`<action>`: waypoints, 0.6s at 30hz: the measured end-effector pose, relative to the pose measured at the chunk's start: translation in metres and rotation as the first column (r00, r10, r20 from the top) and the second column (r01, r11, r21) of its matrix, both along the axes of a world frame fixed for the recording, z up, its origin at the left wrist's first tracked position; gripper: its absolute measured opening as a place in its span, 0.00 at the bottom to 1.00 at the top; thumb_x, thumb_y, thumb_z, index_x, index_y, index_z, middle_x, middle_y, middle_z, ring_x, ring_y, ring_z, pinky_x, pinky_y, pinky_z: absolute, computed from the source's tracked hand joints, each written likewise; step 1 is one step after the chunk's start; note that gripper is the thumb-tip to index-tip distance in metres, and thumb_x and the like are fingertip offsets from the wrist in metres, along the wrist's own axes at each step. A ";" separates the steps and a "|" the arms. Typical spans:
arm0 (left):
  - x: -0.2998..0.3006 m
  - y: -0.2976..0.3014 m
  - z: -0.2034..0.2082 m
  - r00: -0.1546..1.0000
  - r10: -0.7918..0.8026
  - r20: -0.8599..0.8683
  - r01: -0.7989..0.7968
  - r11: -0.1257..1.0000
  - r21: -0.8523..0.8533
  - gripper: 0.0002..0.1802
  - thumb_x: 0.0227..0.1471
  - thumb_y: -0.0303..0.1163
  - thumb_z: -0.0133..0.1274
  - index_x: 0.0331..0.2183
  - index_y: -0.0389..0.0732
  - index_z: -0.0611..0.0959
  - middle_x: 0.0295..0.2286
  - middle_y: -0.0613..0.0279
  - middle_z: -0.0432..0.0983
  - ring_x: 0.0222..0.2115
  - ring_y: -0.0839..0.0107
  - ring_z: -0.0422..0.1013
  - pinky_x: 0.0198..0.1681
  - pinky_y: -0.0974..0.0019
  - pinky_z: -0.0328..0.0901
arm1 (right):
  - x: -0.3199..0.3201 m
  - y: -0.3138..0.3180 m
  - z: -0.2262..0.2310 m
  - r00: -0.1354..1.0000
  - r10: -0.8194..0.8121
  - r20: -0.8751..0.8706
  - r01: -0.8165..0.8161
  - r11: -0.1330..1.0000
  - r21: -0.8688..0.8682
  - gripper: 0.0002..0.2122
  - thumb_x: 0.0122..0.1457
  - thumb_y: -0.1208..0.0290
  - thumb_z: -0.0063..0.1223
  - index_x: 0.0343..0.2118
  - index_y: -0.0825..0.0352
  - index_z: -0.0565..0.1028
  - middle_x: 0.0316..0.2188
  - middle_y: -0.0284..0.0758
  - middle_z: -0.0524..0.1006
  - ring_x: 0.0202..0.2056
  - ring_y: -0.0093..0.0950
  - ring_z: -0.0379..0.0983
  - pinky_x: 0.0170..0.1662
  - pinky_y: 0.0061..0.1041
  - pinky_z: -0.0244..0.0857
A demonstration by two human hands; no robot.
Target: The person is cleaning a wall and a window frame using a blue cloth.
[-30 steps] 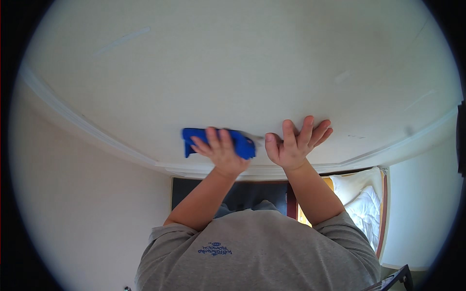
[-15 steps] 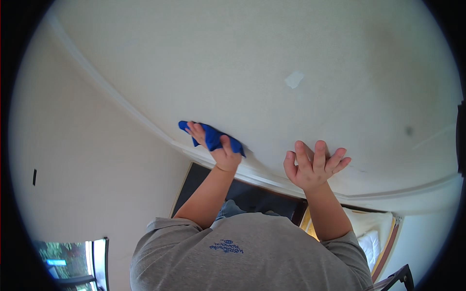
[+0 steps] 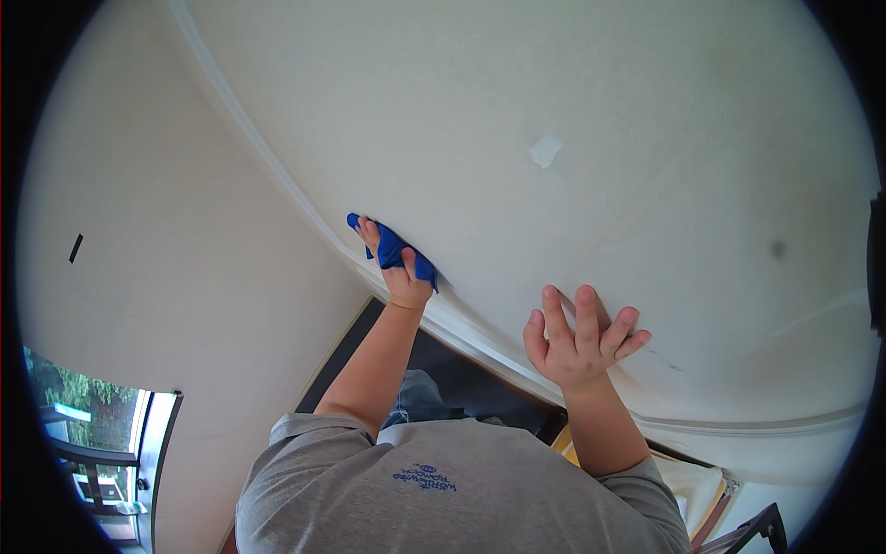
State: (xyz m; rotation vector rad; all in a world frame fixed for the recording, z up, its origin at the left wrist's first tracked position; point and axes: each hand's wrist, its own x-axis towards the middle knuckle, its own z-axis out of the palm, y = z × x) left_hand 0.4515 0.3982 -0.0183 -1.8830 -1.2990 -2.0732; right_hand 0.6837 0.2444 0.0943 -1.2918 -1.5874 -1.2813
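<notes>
My left hand [image 3: 408,288] has a blue cloth [image 3: 395,249] caught between its thumb and fingers. It presses the cloth against a large pale surface [image 3: 443,120], close to the long white moulding [image 3: 277,166] along its edge. Part of the cloth lies behind the fingers. Off to the right, my right hand [image 3: 574,346] is open, fingers spread, with nothing in it. Its fingertips are at the same pale surface; whether all of them touch cannot be made out.
Above and between my hands, a lighter irregular patch [image 3: 545,150] marks the surface. A dark smudge [image 3: 778,249] shows farther right. Left of the moulding is a plain wall [image 3: 166,277] with a small black strip [image 3: 76,248]. A window [image 3: 101,415] stands at lower left.
The view has turned, bringing more of the window in. My left hand and the cloth appear slightly higher and nearer the moulding. My right hand appears a little lower and farther left.
</notes>
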 end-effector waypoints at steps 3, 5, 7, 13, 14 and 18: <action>0.022 -0.002 -0.011 0.982 -0.032 0.184 0.034 0.999 -0.009 0.39 0.63 0.45 0.37 0.66 0.32 0.48 0.67 0.42 0.39 0.67 0.41 0.34 0.67 0.41 0.30 | 0.001 0.001 0.000 1.000 -0.014 0.017 0.014 1.000 -0.011 0.21 0.52 0.64 0.50 0.52 0.48 0.77 0.65 0.30 0.64 0.69 0.53 0.43 0.68 0.56 0.21; 0.036 -0.023 -0.020 0.999 -0.040 0.024 0.041 0.999 -0.032 0.40 0.61 0.41 0.41 0.66 0.33 0.47 0.67 0.41 0.37 0.67 0.39 0.33 0.66 0.38 0.29 | 0.001 0.001 -0.003 0.999 -0.031 0.027 0.032 0.999 -0.010 0.21 0.52 0.64 0.50 0.52 0.49 0.77 0.65 0.31 0.63 0.69 0.54 0.42 0.68 0.56 0.21; 0.054 -0.057 -0.022 0.977 -0.170 -0.125 0.163 0.984 -0.066 0.47 0.52 0.38 0.47 0.67 0.35 0.46 0.67 0.40 0.36 0.66 0.34 0.31 0.64 0.30 0.27 | 0.002 0.002 -0.002 0.997 -0.051 0.056 0.052 0.998 -0.018 0.21 0.52 0.64 0.52 0.51 0.50 0.77 0.66 0.36 0.61 0.69 0.56 0.40 0.68 0.56 0.22; 0.005 -0.018 -0.094 0.881 -0.101 -0.462 0.171 0.979 0.111 0.49 0.50 0.49 0.56 0.67 0.44 0.54 0.68 0.50 0.42 0.67 0.34 0.32 0.63 0.27 0.29 | -0.010 0.011 -0.009 0.996 -0.070 0.060 0.072 0.997 -0.029 0.21 0.54 0.63 0.50 0.53 0.50 0.74 0.67 0.38 0.58 0.69 0.57 0.37 0.68 0.56 0.21; -0.011 -0.005 -0.091 0.933 -0.123 -0.339 0.148 0.988 0.048 0.47 0.51 0.48 0.54 0.67 0.46 0.54 0.68 0.51 0.42 0.66 0.33 0.33 0.63 0.27 0.31 | -0.011 0.012 -0.009 0.996 -0.071 0.046 0.072 0.997 -0.030 0.21 0.55 0.63 0.50 0.54 0.50 0.73 0.67 0.39 0.57 0.69 0.57 0.37 0.68 0.56 0.21; -0.075 0.052 -0.068 0.978 -0.093 -0.187 0.098 0.995 0.019 0.48 0.53 0.46 0.52 0.67 0.38 0.51 0.67 0.42 0.41 0.65 0.30 0.34 0.63 0.29 0.33 | -0.029 0.020 -0.013 0.996 -0.051 -0.073 0.050 0.999 -0.016 0.22 0.56 0.63 0.51 0.56 0.52 0.70 0.67 0.46 0.54 0.69 0.56 0.34 0.68 0.55 0.21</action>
